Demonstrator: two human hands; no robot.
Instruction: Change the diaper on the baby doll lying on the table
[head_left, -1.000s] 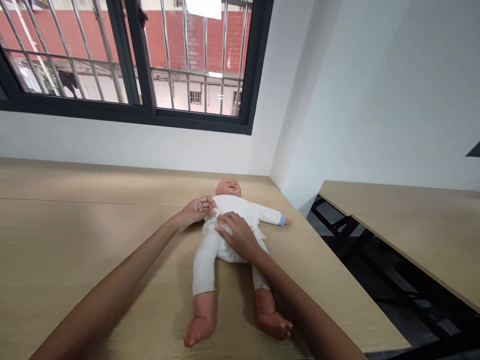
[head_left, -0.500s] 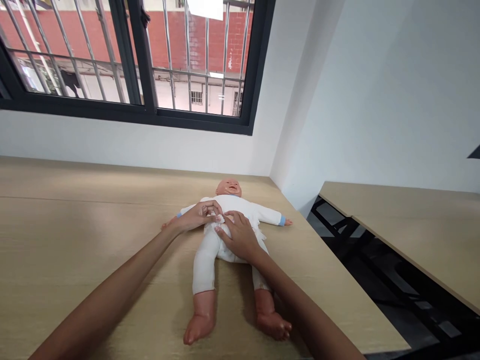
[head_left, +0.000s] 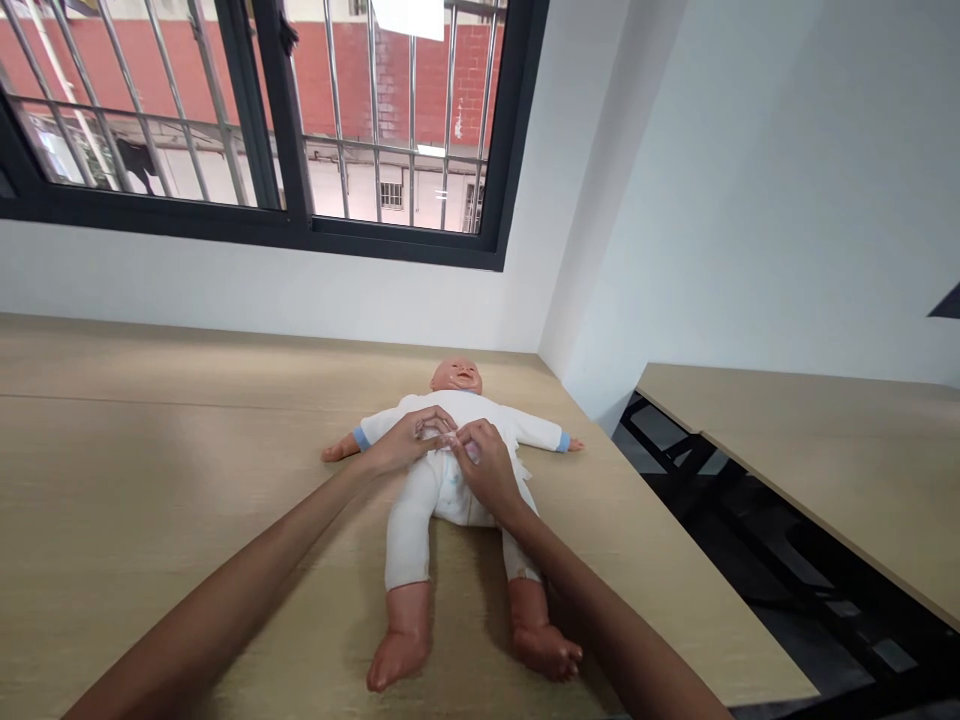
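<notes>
On a doll's bodysuit, left hand and right hand pinching it, pinched fold hidden

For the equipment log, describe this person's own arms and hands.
The left forearm and right forearm are bare and slim, with no sleeve in view. They taper to a slender left hand and right hand. Neither hand wears a glove, and no cable, watch, ring or marking shows.

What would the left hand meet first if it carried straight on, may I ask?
Most likely the right hand, just ahead over the baby doll's white fabric suit, though depth is unclear here.
</notes>
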